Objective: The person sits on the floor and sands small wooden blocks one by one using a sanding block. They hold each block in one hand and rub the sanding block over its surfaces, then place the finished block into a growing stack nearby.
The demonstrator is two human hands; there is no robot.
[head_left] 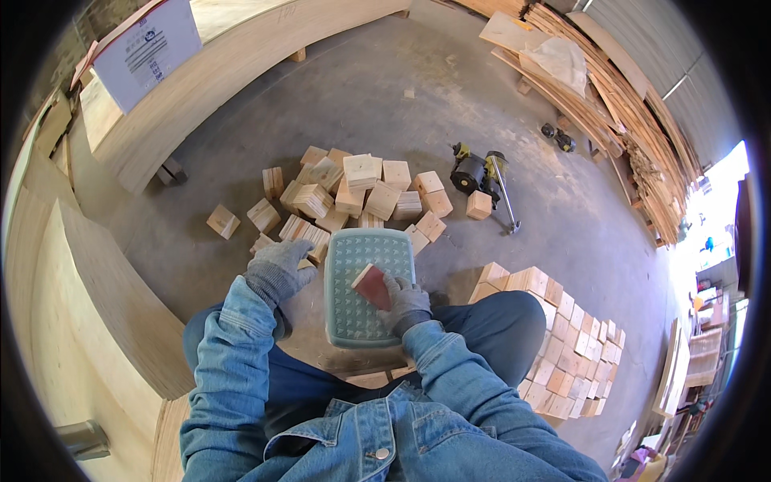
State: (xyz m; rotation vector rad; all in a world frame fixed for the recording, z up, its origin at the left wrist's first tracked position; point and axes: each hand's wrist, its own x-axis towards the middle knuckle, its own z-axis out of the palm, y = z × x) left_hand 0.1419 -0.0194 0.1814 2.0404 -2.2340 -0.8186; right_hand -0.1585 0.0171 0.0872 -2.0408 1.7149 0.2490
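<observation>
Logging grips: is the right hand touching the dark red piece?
Touching: the head view shows the right hand gripping the dark red piece by its edge.

Left grip extends, seemingly half-curled; right grip clenches.

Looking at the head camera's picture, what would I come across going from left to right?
White box → gloved left hand → dark red pad → gloved right hand → neat stack of wooden blocks.
</observation>
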